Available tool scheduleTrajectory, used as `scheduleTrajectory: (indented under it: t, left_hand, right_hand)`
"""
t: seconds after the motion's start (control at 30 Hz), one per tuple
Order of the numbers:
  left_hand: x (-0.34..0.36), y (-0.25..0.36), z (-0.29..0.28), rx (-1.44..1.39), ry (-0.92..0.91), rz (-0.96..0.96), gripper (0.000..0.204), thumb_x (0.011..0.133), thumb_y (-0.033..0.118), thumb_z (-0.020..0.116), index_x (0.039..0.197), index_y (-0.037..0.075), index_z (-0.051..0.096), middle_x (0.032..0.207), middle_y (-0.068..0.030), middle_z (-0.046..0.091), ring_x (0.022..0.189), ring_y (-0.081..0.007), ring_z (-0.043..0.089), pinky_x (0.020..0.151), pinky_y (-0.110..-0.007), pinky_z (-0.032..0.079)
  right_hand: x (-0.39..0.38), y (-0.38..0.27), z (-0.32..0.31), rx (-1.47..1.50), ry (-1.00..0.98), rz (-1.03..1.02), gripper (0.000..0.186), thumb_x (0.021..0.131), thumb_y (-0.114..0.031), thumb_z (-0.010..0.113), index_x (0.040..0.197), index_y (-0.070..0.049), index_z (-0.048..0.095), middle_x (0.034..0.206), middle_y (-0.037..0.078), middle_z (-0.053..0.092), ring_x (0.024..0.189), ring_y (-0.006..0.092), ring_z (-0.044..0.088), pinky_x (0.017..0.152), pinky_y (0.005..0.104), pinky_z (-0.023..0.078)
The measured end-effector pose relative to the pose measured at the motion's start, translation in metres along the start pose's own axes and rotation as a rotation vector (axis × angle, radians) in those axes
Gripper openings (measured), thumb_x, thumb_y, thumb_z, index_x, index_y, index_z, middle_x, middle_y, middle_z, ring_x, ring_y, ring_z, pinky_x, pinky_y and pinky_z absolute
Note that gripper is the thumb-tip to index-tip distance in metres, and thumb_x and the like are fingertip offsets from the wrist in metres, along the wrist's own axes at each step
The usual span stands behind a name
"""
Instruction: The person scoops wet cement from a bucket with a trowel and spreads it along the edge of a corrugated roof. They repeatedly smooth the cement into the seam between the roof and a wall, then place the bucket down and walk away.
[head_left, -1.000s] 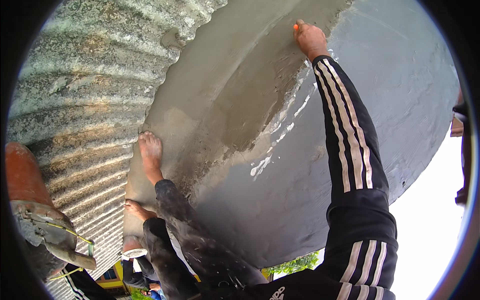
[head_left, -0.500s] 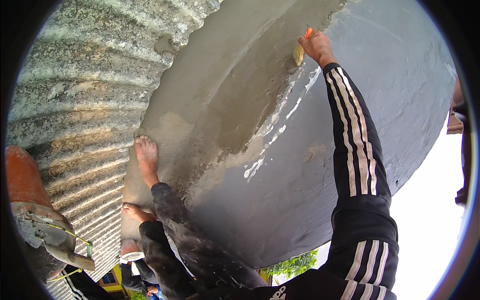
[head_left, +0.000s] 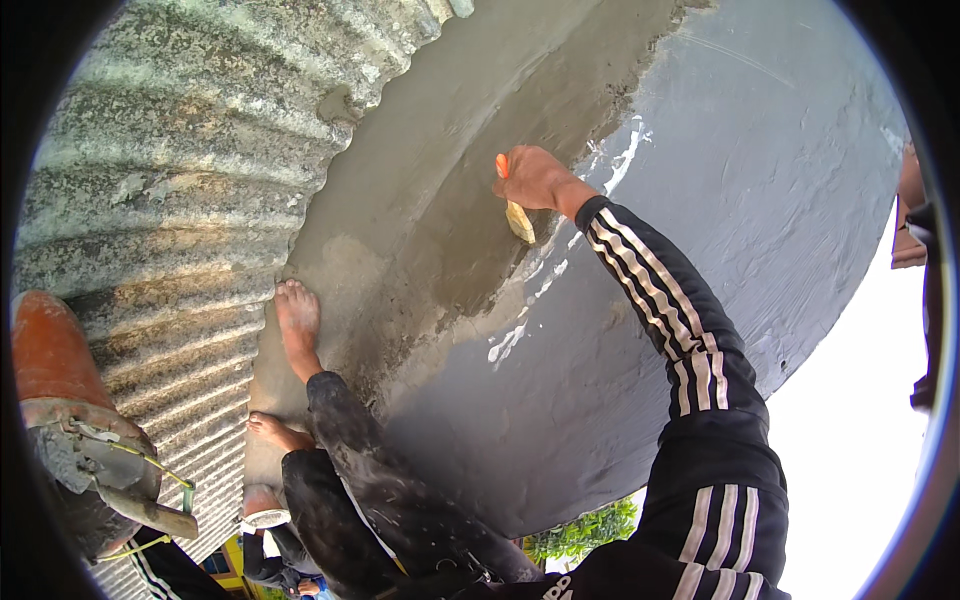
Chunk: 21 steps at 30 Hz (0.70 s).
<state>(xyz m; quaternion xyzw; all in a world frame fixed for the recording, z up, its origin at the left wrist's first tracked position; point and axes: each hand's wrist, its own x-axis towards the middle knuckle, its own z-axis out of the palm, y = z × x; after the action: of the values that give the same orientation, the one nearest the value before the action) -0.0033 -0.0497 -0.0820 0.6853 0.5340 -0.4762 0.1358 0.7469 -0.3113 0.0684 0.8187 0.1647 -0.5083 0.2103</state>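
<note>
My right hand (head_left: 535, 182) is closed round the orange handle (head_left: 502, 166) of a paintbrush. Its pale yellow bristles (head_left: 520, 222) point down at the sloping grey cement surface, at the border between a bare brown-grey strip (head_left: 455, 235) and a smooth grey coated area (head_left: 640, 330). Broken white streaks (head_left: 508, 343) of wet-looking coating run along that border. A dark striped sleeve (head_left: 160, 572) of my left arm shows at the lower left, behind an orange bucket (head_left: 58, 350) with a grey smeared end and a yellow-green cord; the left hand itself does not show.
Corrugated, weathered roof sheeting (head_left: 190, 170) borders the cement on the left. My bare feet (head_left: 297, 318) stand at that border. Beyond the curved outer edge at the right is bright sky. Lower down, a person in dark clothing (head_left: 275, 565) and green foliage (head_left: 590, 530) appear.
My right hand with the paintbrush has moved down and left along the border. White streaks show above where the hand now is. My feet and the bucket have barely shifted.
</note>
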Motion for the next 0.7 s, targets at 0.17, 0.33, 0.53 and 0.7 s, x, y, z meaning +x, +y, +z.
scheduleTrajectory:
  t: [0.17,0.33,0.53,0.7]
  left_hand:
    - [0.000,-0.001,-0.001,0.029,-0.010,-0.002,0.133,0.060,0.042,0.089,0.158,-0.003,0.011,0.164,-0.0293,0.022,0.157,-0.0425,0.017,0.131,-0.044,0.016]
    - [-0.003,-0.003,-0.002,0.050,-0.009,-0.006,0.131,0.062,0.042,0.089,0.158,-0.003,0.012,0.164,-0.0291,0.023,0.157,-0.0423,0.017,0.131,-0.044,0.016]
    - [-0.006,-0.001,-0.009,0.045,-0.014,-0.033,0.129,0.064,0.042,0.088,0.158,-0.003,0.012,0.164,-0.0289,0.023,0.157,-0.0420,0.016,0.131,-0.044,0.016]
    - [-0.005,-0.001,-0.010,0.056,-0.013,-0.032,0.128,0.066,0.043,0.087,0.158,-0.003,0.012,0.165,-0.0287,0.023,0.157,-0.0418,0.016,0.131,-0.044,0.016]
  right_hand:
    - [0.036,0.083,-0.069,0.074,0.400,0.363,0.043,0.093,-0.039,0.065,0.115,-0.003,0.072,0.115,0.023,0.074,0.111,0.0388,0.070,0.099,0.0449,0.056]
    - [0.065,0.083,-0.060,-0.312,0.551,0.127,0.028,0.102,-0.030,0.056,0.117,-0.013,0.073,0.107,0.016,0.077,0.105,0.0356,0.074,0.095,0.0469,0.058]
    - [0.026,-0.091,0.086,-0.182,0.034,-0.248,0.028,0.101,-0.025,0.057,0.115,-0.010,0.076,0.107,0.016,0.077,0.104,0.0331,0.074,0.094,0.0436,0.058]
    - [0.008,-0.146,0.138,0.227,-0.127,-0.142,0.037,0.094,-0.034,0.067,0.115,-0.004,0.074,0.116,0.022,0.074,0.116,0.0379,0.069,0.100,0.0460,0.055]
